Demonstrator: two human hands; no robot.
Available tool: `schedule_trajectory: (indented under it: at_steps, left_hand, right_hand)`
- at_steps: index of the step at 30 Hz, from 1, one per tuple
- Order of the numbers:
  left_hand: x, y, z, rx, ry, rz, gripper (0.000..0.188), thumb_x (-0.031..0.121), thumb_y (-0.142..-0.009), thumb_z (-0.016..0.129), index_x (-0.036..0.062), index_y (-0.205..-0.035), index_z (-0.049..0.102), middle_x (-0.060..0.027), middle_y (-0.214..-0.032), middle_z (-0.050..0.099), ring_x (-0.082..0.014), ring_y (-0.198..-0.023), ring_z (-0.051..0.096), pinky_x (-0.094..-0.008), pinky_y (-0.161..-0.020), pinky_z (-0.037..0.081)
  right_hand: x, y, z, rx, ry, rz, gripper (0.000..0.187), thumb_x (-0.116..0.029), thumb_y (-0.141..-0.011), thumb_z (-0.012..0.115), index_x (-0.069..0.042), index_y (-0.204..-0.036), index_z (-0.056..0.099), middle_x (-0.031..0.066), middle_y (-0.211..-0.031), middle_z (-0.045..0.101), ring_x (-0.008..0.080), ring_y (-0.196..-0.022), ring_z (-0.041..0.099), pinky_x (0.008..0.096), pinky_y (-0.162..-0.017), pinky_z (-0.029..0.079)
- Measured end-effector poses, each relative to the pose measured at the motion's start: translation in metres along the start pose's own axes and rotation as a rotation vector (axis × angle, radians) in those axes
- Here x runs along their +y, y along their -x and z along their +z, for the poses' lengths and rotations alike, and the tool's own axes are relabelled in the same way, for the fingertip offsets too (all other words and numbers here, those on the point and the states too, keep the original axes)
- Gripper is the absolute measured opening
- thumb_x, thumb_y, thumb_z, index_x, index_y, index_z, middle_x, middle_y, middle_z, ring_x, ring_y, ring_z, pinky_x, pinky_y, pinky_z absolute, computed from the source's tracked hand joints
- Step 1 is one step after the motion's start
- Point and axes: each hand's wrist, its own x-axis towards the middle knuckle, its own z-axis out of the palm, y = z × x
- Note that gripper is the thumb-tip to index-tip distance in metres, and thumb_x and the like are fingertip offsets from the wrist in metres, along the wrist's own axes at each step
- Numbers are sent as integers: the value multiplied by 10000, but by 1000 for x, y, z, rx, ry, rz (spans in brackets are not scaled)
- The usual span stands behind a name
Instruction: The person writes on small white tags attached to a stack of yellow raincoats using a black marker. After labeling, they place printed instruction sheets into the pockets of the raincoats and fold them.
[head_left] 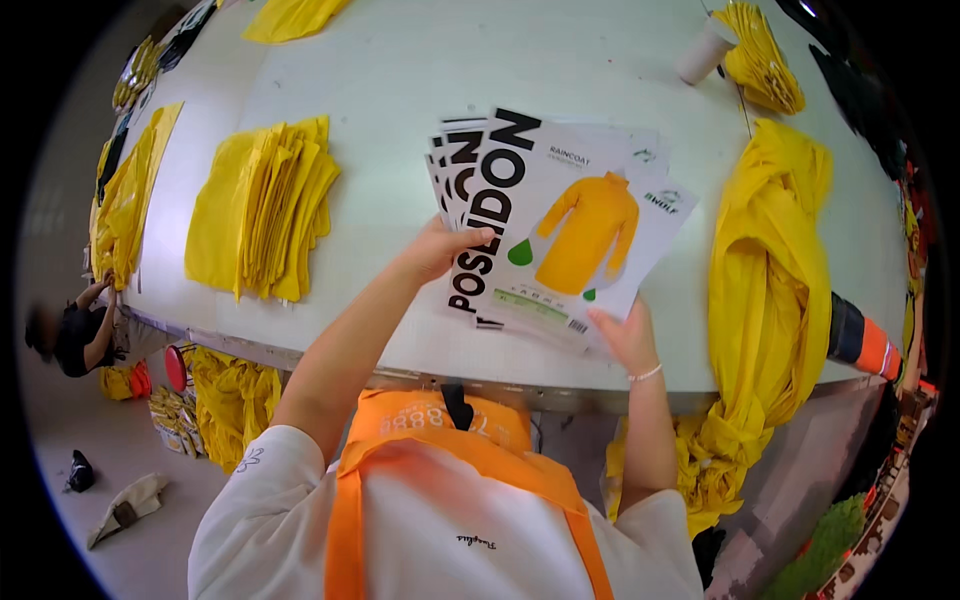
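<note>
Between my two hands is a fanned stack of printed raincoat leaflets (pixel 588 237), white sheets with a picture of a yellow coat, held over the near part of the table. My left hand (pixel 440 248) grips the stack's left edge, thumb on top and fingers hidden beneath. At the lower right corner, my right hand (pixel 628 335) pinches the sheets, its thumb on the front and the other fingers partly out of sight. To the left of the leaflets lies a pile of folded yellow raincoats (pixel 265 210). On the right, a long bunched heap of yellow fabric (pixel 770 270) hangs over the table's edge.
The wide pale table (pixel 400 90) fills the middle. A white cylinder (pixel 707 50) stands at the far right beside another yellow bundle (pixel 762 60). At the left, another person (pixel 85 330) handles yellow garments (pixel 135 200). More yellow fabric (pixel 235 400) hangs below the table.
</note>
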Motion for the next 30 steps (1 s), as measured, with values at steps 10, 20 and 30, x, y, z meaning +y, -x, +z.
schedule_trajectory:
  at_steps: [10, 20, 30]
  left_hand:
    - [60, 71, 13, -195, -306, 387, 360, -37, -755, 657, 86, -1045, 483, -25, -963, 576, -132, -892, 567, -289, -767, 488]
    - [38, 68, 0, 198, -275, 570, 329, 154, -762, 771, 31, -1011, 595, -41, -895, 657, -125, -842, 613, -281, -728, 498]
    - [3, 56, -36, 185, -431, 398, 568, 206, -727, 794, 25, -1203, 543, -118, -1167, 587, -224, -1148, 508, -408, -989, 387]
  right_hand:
    - [-57, -19, 32, 24, -120, -307, 412, 9, -798, 652, -7, -1176, 489, 99, -1133, 576, 181, -1065, 532, 304, -965, 389]
    - [-85, -47, 76, 57, -331, -400, 506, 5, -738, 747, -14, -1192, 524, 49, -1120, 594, 167, -1006, 553, 310, -844, 481]
    - [-41, -64, 66, 39, 193, -255, 273, -19, -735, 753, -11, -990, 655, 10, -935, 656, 116, -852, 582, 279, -784, 474]
